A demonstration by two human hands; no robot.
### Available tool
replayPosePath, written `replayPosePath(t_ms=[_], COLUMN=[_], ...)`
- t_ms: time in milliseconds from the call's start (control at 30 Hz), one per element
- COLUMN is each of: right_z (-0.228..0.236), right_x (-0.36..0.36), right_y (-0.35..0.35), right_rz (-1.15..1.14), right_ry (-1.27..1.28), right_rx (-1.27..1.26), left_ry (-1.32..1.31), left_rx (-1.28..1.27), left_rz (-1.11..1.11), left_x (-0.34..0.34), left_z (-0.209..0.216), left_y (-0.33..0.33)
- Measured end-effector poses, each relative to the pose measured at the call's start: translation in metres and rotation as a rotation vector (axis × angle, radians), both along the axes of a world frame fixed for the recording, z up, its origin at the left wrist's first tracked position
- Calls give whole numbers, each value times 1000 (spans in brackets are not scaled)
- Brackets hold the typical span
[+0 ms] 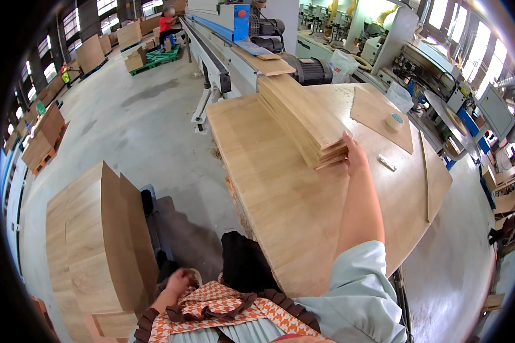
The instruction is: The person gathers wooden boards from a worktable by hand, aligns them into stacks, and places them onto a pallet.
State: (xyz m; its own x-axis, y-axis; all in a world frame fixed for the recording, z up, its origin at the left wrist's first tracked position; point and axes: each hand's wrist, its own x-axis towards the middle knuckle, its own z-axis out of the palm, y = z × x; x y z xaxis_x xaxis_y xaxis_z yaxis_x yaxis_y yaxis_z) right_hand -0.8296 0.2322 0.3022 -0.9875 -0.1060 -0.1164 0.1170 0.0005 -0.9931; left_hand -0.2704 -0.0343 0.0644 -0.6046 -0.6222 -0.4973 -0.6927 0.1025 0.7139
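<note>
A stack of long, narrow wooden boards [303, 114] lies on a wood-topped table [280, 211], its near ends slightly uneven. My right hand [356, 154] reaches across the table and touches the near right corner of that stack, fingers apart against the board ends. Low on the left, next to my orange-and-white checked apron [212, 300], my left hand [179, 281] has its fingers curled closed. Whatever it may hold is hidden.
On the table's right lie a thin brown panel [377, 117], a tape roll [394, 120], a small white-silver tool [387, 163] and a narrow strip [426, 177]. A long machine [234, 57] adjoins the far edge. Stacked panels [91, 240] stand at left.
</note>
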Motion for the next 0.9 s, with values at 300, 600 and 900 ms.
replayPosePath(t_ms=[300, 600, 900], right_z=[13, -3, 8], right_x=[9, 21, 27], right_y=[-12, -14, -15], right_rz=[165, 68, 49], right_ry=[-80, -125, -201], right_rx=[173, 107, 30], left_ry=[991, 893, 591], left_rx=[-67, 181, -351], left_rz=[-282, -570, -838], left_x=[-253, -377, -377], left_z=[214, 206, 216], left_y=[-3, 99, 100])
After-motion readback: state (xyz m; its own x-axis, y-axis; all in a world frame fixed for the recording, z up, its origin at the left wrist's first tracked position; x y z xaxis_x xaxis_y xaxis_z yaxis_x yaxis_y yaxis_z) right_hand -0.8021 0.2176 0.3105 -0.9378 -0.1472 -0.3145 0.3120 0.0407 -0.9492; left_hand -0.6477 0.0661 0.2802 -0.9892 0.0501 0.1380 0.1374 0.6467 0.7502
